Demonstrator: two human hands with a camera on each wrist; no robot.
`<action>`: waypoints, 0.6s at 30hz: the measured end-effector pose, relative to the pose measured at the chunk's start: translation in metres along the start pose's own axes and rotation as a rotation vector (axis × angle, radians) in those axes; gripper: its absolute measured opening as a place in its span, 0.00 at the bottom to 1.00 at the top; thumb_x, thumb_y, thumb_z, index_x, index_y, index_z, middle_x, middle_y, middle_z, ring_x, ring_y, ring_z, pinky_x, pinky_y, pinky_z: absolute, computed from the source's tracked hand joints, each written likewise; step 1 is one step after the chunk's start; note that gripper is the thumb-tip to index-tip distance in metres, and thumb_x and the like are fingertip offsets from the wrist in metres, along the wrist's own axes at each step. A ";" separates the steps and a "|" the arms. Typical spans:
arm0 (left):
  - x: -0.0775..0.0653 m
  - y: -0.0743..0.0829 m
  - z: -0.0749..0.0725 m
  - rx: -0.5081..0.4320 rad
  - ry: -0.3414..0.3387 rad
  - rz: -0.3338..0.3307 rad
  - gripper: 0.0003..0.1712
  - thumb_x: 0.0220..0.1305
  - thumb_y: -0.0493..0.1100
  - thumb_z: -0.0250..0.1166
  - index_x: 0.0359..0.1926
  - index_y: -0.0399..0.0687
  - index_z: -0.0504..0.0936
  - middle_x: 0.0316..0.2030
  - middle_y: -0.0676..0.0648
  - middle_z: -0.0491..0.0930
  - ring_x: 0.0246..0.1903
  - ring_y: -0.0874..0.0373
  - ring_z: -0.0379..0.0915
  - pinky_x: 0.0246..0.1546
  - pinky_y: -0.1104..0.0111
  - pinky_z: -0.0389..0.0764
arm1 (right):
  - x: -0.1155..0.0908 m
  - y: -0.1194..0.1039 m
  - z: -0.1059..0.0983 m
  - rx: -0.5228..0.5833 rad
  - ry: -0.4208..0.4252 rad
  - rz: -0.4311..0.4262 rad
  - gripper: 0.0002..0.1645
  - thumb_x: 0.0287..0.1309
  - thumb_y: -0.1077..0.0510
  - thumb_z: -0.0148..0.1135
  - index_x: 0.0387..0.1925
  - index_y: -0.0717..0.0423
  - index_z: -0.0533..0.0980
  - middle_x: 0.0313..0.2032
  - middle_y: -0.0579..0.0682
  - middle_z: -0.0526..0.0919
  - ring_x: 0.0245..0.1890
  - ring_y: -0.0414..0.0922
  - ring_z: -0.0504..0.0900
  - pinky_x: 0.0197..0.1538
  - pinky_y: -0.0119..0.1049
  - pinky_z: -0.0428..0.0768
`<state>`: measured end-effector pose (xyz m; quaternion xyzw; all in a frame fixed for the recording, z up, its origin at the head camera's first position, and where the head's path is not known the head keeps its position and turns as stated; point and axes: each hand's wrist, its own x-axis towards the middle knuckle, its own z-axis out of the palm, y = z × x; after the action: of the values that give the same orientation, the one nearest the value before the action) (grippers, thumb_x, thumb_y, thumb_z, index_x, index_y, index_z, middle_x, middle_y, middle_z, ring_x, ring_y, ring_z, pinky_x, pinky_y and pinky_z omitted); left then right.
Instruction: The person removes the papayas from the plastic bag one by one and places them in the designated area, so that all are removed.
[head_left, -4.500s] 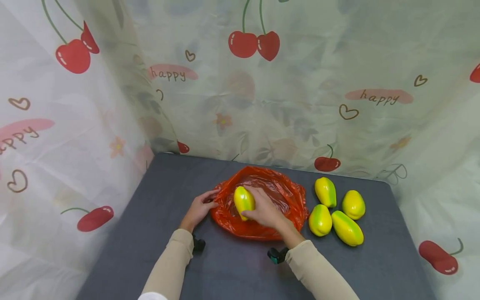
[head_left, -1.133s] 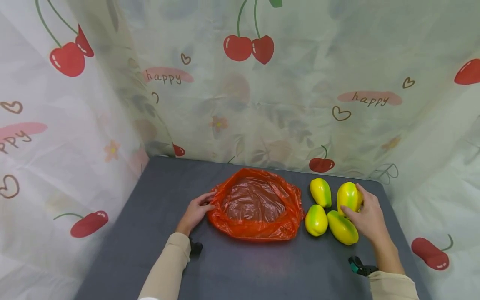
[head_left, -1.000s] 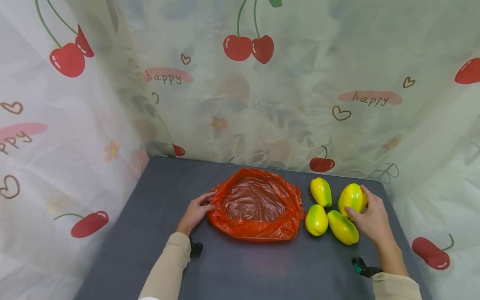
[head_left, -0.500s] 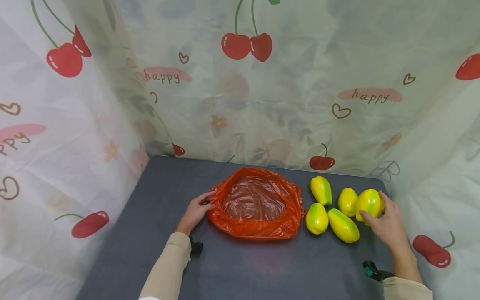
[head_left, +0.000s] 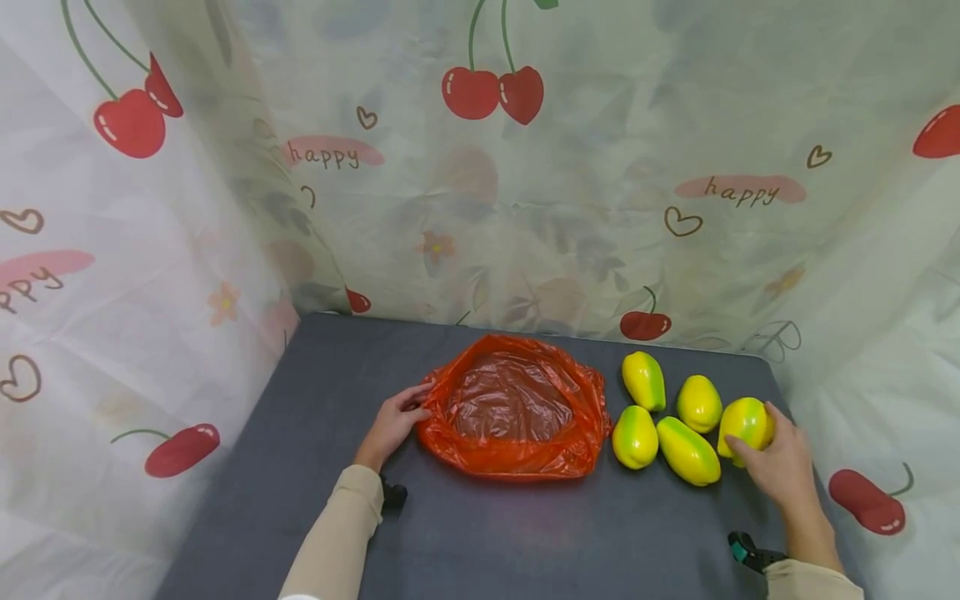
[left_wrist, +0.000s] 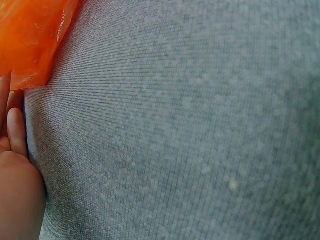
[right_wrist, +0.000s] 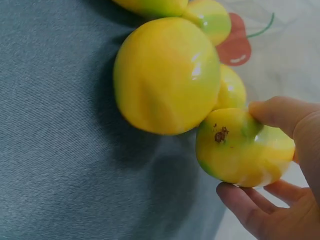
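Note:
At the right of the table my right hand [head_left: 785, 458] grips a yellow-green papaya [head_left: 742, 421] between thumb and fingers. The right wrist view shows a brown scar on the end of this held papaya [right_wrist: 235, 155]. Four-sided grouping aside, several more papayas lie just left of it, among them a long one [head_left: 688, 452] and a rounder one [head_left: 699, 403]. A red plastic bag [head_left: 510, 462] lies with its mouth spread wide. My left hand [head_left: 393, 425] holds the bag's left edge; in the left wrist view the bag [left_wrist: 30, 40] partly hides the fingertips.
The dark grey table [head_left: 525, 542] ends on the right just beyond my right hand. A pale curtain [head_left: 585, 233] printed with cherries hangs behind the table and along both sides. Each wrist wears a dark camera.
My right hand, seen over the bag with a papaya earlier, has since carried a papaya from above the group rightward and lower to its right side. The left hand stays at the bag.

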<state>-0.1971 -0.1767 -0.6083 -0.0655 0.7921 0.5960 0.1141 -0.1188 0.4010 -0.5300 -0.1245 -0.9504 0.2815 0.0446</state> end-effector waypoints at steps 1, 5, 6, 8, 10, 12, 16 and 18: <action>0.000 0.000 0.000 0.000 0.000 0.000 0.27 0.68 0.42 0.66 0.66 0.64 0.78 0.60 0.48 0.82 0.64 0.51 0.75 0.70 0.50 0.72 | 0.000 0.002 0.001 -0.003 -0.004 0.005 0.53 0.66 0.50 0.64 0.76 0.75 0.47 0.65 0.82 0.62 0.55 0.72 0.63 0.52 0.67 0.69; 0.000 0.000 0.000 0.001 -0.001 0.003 0.27 0.68 0.42 0.66 0.66 0.64 0.79 0.60 0.48 0.82 0.64 0.51 0.75 0.70 0.50 0.72 | 0.001 0.010 0.004 0.002 -0.053 0.056 0.55 0.67 0.47 0.62 0.76 0.75 0.45 0.66 0.83 0.60 0.56 0.72 0.65 0.55 0.70 0.71; 0.000 0.000 0.000 0.000 -0.002 0.005 0.27 0.68 0.42 0.66 0.66 0.64 0.78 0.60 0.48 0.82 0.64 0.51 0.75 0.70 0.50 0.72 | 0.001 0.012 0.005 0.005 -0.068 0.072 0.56 0.68 0.46 0.62 0.76 0.75 0.44 0.67 0.83 0.59 0.56 0.72 0.65 0.56 0.70 0.72; 0.001 -0.001 0.000 -0.002 -0.004 0.005 0.27 0.68 0.42 0.66 0.66 0.64 0.78 0.60 0.48 0.82 0.64 0.51 0.75 0.70 0.50 0.72 | 0.002 0.015 0.007 0.013 -0.099 0.112 0.57 0.69 0.45 0.61 0.77 0.73 0.41 0.68 0.82 0.57 0.58 0.73 0.64 0.59 0.70 0.71; 0.001 -0.002 0.000 -0.006 -0.005 0.004 0.27 0.68 0.42 0.66 0.67 0.64 0.78 0.60 0.48 0.82 0.65 0.51 0.74 0.71 0.50 0.72 | 0.003 0.017 0.009 0.018 -0.121 0.139 0.58 0.69 0.43 0.60 0.78 0.73 0.40 0.69 0.82 0.54 0.60 0.73 0.62 0.61 0.71 0.70; 0.001 -0.002 -0.001 -0.013 -0.006 0.001 0.27 0.68 0.42 0.66 0.66 0.64 0.78 0.60 0.48 0.82 0.65 0.51 0.74 0.71 0.50 0.71 | 0.003 0.019 0.011 0.018 -0.135 0.149 0.58 0.69 0.43 0.60 0.78 0.73 0.39 0.70 0.82 0.54 0.60 0.73 0.61 0.61 0.71 0.70; 0.002 -0.002 -0.001 -0.016 -0.002 -0.004 0.27 0.68 0.41 0.66 0.66 0.64 0.79 0.60 0.48 0.82 0.64 0.50 0.75 0.70 0.50 0.72 | 0.001 0.020 0.013 0.020 -0.143 0.156 0.58 0.69 0.43 0.59 0.78 0.73 0.39 0.69 0.82 0.53 0.60 0.73 0.61 0.61 0.71 0.69; 0.002 -0.002 -0.002 -0.016 -0.001 -0.007 0.27 0.68 0.41 0.66 0.66 0.64 0.79 0.60 0.48 0.82 0.64 0.50 0.75 0.70 0.50 0.72 | 0.000 0.020 0.015 0.024 -0.145 0.162 0.58 0.69 0.43 0.59 0.78 0.73 0.39 0.70 0.82 0.53 0.60 0.73 0.62 0.61 0.71 0.69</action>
<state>-0.1986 -0.1786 -0.6102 -0.0690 0.7870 0.6020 0.1161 -0.1172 0.4096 -0.5533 -0.1797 -0.9345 0.3038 -0.0457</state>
